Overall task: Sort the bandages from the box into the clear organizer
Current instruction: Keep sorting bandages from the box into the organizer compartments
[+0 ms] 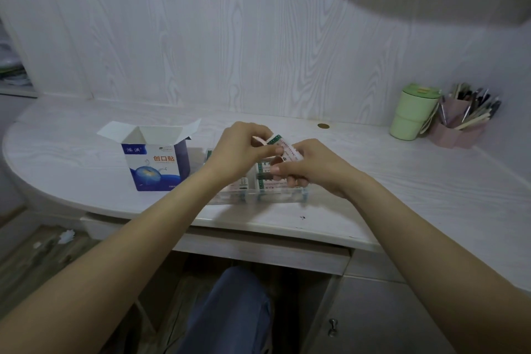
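1. Clearly, both hands met above the organizer (260,195), which sat on the counter (402,181) near its front edge, just right of the box (156,158).
2. The left hand (238,149) had its fingers curled, pinching the upper end of a small stack of bandages (283,146) from the left side.
3. The right hand (313,167) gripped the same stack from the right, fingers wrapped round its lower end, thumb near the middle.
4. Two hands on one stack suggested squaring it up or peeling one strip off; a pinkish strip stuck out near the left fingertips, though blur made it hard to tell whether it was loose.
5. The stack was held tilted, directly over the organizer's right part, likely so it could drop straight into a compartment.
6. Bandages already stood on edge inside the organizer, green-printed wrappers facing forward, in at least two compartments; the arms hid the rest.
7. The box stood upright with its top flaps open, so reaching in for more would need no extra step; its contents were not visible.
8. A green cup (412,112) and a pen holder (459,123) stood well apart at the far right, out of the way.
9. The sorting looked partly done, with the held stack as the next to go in.
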`<state>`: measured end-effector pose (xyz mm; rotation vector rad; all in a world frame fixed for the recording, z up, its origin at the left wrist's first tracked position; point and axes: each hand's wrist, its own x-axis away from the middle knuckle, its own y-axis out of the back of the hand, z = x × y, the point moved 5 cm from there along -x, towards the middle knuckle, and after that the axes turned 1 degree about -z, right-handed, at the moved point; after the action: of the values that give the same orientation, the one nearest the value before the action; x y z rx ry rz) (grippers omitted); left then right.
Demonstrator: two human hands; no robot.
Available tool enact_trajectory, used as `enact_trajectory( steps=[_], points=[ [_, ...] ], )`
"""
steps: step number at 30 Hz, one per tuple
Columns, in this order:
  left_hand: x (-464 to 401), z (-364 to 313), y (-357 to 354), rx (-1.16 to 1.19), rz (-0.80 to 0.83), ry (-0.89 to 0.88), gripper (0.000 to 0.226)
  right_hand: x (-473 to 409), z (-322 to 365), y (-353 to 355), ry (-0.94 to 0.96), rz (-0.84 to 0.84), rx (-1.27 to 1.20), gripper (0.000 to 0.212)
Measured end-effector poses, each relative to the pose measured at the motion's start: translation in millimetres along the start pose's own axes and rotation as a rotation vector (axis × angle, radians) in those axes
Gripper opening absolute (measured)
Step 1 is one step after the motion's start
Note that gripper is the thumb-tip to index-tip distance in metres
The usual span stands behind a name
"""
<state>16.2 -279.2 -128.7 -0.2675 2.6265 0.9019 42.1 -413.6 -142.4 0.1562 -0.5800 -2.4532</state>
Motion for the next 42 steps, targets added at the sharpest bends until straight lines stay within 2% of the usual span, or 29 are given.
enact_trajectory(
  steps=[2, 4, 10, 13, 15, 19, 25, 28, 32, 34, 37, 42],
  points=[
    [1.0, 8.3, 2.9, 0.077, -0.023, 0.078, 0.01, -0.9, -4.1, 3.4, -0.012, -0.022, -0.141, 0.023],
    [3.3, 17.1, 6.3, 0.169, -0.04, 0.188, 0.004, 1.0, -7.2, 10.6, -0.012, -0.075, -0.229, 0.026],
    [9.0, 24.4, 3.6, 0.363, 0.019, 0.396, 0.012, 4.1, -14.4, 19.7, -0.022, -0.221, -0.211, 0.012],
    [10.5, 22.9, 4.2, 0.474, 0.007, 0.438, 0.016, 2.4, -15.9, 23.1, -0.048, -0.267, -0.197, 0.014],
    [11.1, 21.6, 6.2, 0.533, -0.011, 0.442, 0.014, 1.6, -17.1, 23.3, -0.061, -0.239, -0.187, 0.017],
    [12.1, 22.2, 6.5, 0.509, -0.002, 0.453, 0.005, 0.8, -19.5, 18.1, -0.08, -0.17, -0.236, 0.019],
    [14.1, 26.2, 0.9, 0.487, 0.074, 0.473, 0.009, 0.7, -27.4, 18.8, -0.118, -0.262, -0.274, 0.021],
    [14.5, 28.9, 6.2, 0.435, 0.007, 0.448, 0.012, 1.6, -29.9, 23.7, -0.113, -0.335, -0.222, 0.015],
    [11.1, 36.6, 28.1, 0.307, -0.293, 0.356, 0.008, -0.3, -35.6, 33.4, -0.096, -0.437, -0.098, 0.013],
    [12.0, 38.9, 34.3, 0.262, -0.38, 0.343, 0.01, -1.9, -37.5, 31.4, -0.106, -0.395, -0.033, 0.014],
    [12.3, 38.5, 34.9, 0.194, -0.399, 0.316, 0.01, -4.8, -35.8, 22.7, -0.094, -0.312, 0.107, 0.016],
    [9.4, 35.7, 25.9, 0.162, -0.318, 0.314, 0.022, -6.2, -25.1, 15.4, -0.021, -0.323, 0.393, 0.018]
  ],
)
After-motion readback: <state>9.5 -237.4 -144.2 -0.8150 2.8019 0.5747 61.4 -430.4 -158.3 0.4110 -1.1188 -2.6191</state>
